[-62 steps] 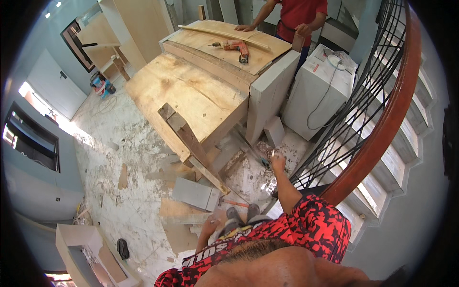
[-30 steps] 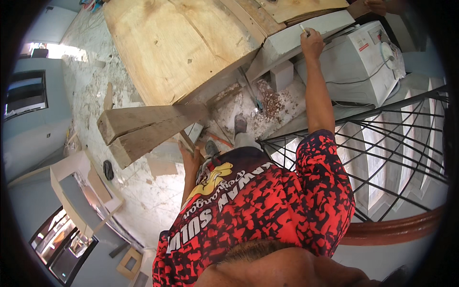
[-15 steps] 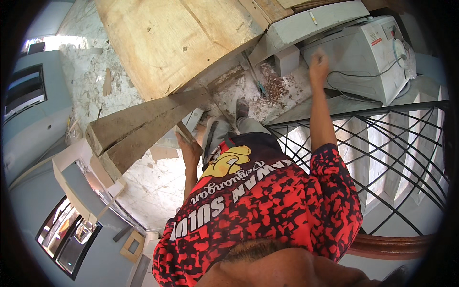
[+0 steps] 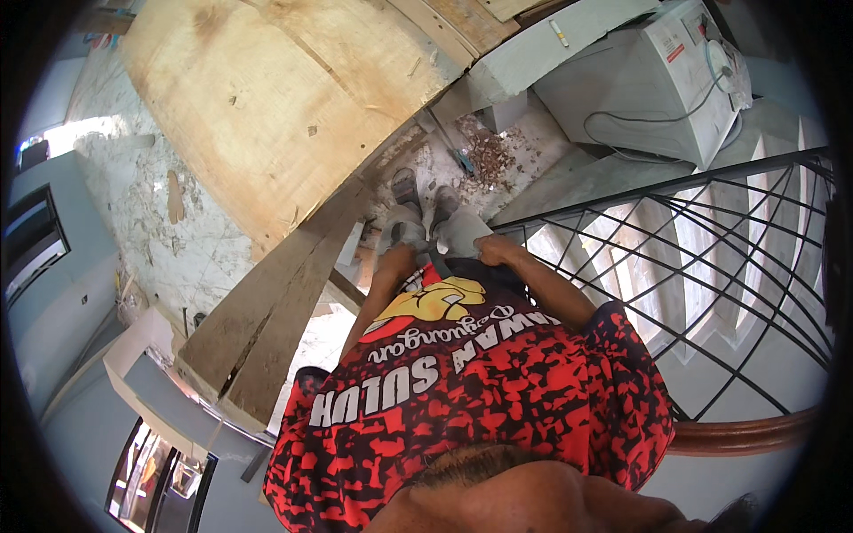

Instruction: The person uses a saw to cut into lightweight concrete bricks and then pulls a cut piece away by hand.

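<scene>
Both my hands are down at the grey trousers [image 4: 458,233], just beyond the hem of my red and black patterned shirt [image 4: 498,382]. My left hand [image 4: 400,258] is closed against the fabric on the left leg, its fingertips partly hidden. On the other leg, my right hand [image 4: 491,250] pinches the cloth at the outer side, and the fabric stretches toward it. My shoes [image 4: 405,188] stand on the dusty floor ahead.
A big plywood sheet [image 4: 267,98] and thick wooden beams [image 4: 275,311] lie ahead and left. Rubble [image 4: 489,155] and a blue-ended tool [image 4: 464,162] are on the floor. To the right are a white appliance [image 4: 635,84] with a cable and a black stair railing [image 4: 675,240].
My right hand has come back from beside the white appliance to the trousers. My left hand has left the wooden beam's side and moved in to the trousers. The view has shifted.
</scene>
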A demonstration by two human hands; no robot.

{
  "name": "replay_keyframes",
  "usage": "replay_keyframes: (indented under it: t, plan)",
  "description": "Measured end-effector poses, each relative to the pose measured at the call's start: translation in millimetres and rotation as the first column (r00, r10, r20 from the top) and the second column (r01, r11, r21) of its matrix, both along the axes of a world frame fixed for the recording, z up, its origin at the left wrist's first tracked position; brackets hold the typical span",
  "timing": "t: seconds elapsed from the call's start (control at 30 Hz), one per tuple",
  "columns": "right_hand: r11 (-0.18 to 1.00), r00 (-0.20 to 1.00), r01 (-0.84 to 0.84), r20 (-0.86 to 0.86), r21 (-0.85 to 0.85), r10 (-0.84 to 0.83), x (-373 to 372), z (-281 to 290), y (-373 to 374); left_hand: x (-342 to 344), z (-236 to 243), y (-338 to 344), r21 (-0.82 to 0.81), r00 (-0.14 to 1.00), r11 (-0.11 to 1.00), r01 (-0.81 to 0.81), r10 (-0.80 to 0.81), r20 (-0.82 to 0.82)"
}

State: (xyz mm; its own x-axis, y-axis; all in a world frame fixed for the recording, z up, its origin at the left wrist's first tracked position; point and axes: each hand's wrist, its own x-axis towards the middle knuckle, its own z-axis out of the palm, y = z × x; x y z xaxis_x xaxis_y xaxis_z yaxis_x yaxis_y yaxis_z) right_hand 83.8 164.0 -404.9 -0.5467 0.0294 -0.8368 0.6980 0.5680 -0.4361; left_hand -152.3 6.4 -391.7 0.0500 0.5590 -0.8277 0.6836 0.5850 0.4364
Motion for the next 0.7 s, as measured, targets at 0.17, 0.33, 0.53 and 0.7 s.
replay_keyframes:
  t: [0.17,0.33,0.53,0.7]
  plan:
    - [0.950,0.995,-0.077,0.039,-0.302,0.093,31.6,-10.7,8.4,-1.6,-5.7,-4.4,-0.033,0.983,0.983,0.179,-0.180,-0.022]
    - [0.817,0.982,-0.090,0.085,-0.570,0.167,33.0,24.5,40.6,-1.3,17.1,-4.6,0.004,0.977,0.995,0.095,-0.094,0.192]
    - [0.916,0.979,0.128,0.198,-0.381,-0.055,37.3,-73.7,49.7,0.1,-30.7,79.0,0.395,0.947,0.866,-0.305,0.319,0.032]
    - [0.810,0.796,0.583,-0.152,-0.064,-0.585,46.6,-113.4,95.5,-6.7,-45.5,173.9,0.396,0.647,0.513,-0.761,0.644,0.408]
